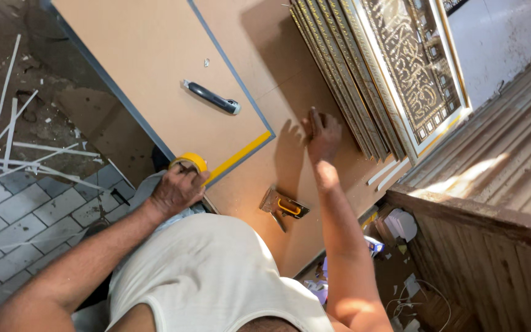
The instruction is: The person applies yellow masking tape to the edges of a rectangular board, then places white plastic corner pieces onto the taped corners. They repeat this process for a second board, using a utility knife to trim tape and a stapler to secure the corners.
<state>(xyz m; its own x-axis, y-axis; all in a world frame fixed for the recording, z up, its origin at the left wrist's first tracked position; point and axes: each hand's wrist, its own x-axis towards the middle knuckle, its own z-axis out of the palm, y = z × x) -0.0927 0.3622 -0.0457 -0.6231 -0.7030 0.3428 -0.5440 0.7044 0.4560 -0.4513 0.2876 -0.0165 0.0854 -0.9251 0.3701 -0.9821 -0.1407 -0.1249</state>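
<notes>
My left hand (176, 189) has its grip closed around the yellow tape roll (190, 162), right at the near corner of the board (149, 67) that lies on the counter (302, 80). From the roll a yellow tape strip (239, 157) runs out along the board's blue-edged side, its long axis heading away from my left hand toward the far corner, and that corner is where it stops. So the line that matters goes from my grip on the roll, along that edge, to the corner.

My right hand (322, 134) is well apart from the roll, pressed flat on the bare counter beyond that far corner, fingers spread and holding nothing. It sits near the strip's far end, just beside the stack of gilded picture frames (394, 67). So left is on the roll, right is the nearer one to the strip's end.

The stapler (284, 206) with its yellow handle lies between my two arms, untouched, and the utility knife (211, 97) rests on the board, well above the strip (its blade end I can't quite make out from here). Whether the strip is fully stuck down along its length, I can't tell.
</notes>
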